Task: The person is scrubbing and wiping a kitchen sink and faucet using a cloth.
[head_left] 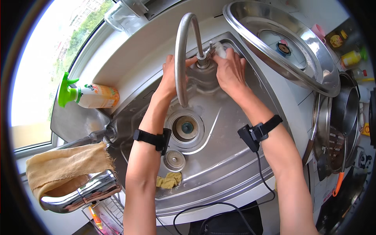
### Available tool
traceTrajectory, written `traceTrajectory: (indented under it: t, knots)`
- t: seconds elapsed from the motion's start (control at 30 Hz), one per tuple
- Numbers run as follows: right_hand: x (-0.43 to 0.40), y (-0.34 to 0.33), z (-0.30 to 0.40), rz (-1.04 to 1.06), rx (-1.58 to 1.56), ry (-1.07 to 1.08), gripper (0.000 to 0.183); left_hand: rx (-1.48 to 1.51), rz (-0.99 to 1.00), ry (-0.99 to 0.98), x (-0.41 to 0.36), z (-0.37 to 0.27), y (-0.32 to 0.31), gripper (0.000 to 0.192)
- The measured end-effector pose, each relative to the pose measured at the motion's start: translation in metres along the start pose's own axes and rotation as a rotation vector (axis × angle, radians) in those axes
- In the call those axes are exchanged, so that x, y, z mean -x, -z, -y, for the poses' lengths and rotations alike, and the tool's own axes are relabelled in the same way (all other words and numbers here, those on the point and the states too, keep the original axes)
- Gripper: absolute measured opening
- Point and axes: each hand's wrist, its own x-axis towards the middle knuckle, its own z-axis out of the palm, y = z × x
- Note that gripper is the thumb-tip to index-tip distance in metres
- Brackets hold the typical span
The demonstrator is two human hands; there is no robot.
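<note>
Both my hands are at the back of a stainless steel sink (205,114), one on each side of the faucet base (202,62). My left hand (171,75), partly hidden behind the curved faucet spout (179,58), reaches a finger towards the base; whether it grips anything cannot be told. My right hand (232,69) presses a white cloth or wipe (219,50) against the sink's back ledge, right beside the faucet lever. Below the spout lies the round drain (187,127). A strainer basket (174,160) and a crumpled yellow cloth (169,180) rest near my left forearm.
A large metal lid with a glass centre (255,32) leans at the right. Beyond it are pans (343,117) and bottles (351,58). At left are a spray bottle (98,95), a tan cloth (70,164) and a chrome pipe (100,186). A black cable (261,170) trails from my right wrist strap.
</note>
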Motion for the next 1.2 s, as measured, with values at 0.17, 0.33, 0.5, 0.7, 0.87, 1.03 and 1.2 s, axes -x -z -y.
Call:
traceTrajectory:
  t: [0.17,0.33,0.5,0.7,0.87,1.03,1.2]
  knots:
    - [0.014,0.009,-0.003,0.114,-0.028,0.068,0.037,-0.026,0.013,0.031,0.003,0.007,0.002,0.052]
    - [-0.005,-0.007,0.004,0.018,0.053,0.024,0.034,0.020,-0.031,0.013,-0.002,0.002,-0.004,0.049]
    - [0.023,0.014,-0.004,0.125,0.000,0.083,0.044,-0.021,-0.029,0.021,0.002,0.007,0.000,0.047]
    - [-0.010,0.005,0.002,0.011,0.184,0.082,0.029,0.030,-0.024,0.044,-0.003,0.003,-0.002,0.052]
    - [0.005,0.006,-0.003,0.019,0.186,0.123,0.030,0.005,-0.035,0.009,0.002,0.014,-0.007,0.055]
    - [-0.026,0.011,-0.008,0.008,0.285,0.067,0.034,0.037,-0.039,0.011,-0.004,0.009,-0.006,0.056]
    - [-0.021,0.018,-0.024,-0.050,0.317,0.014,0.029,0.087,-0.025,0.024,-0.003,0.012,-0.004,0.056]
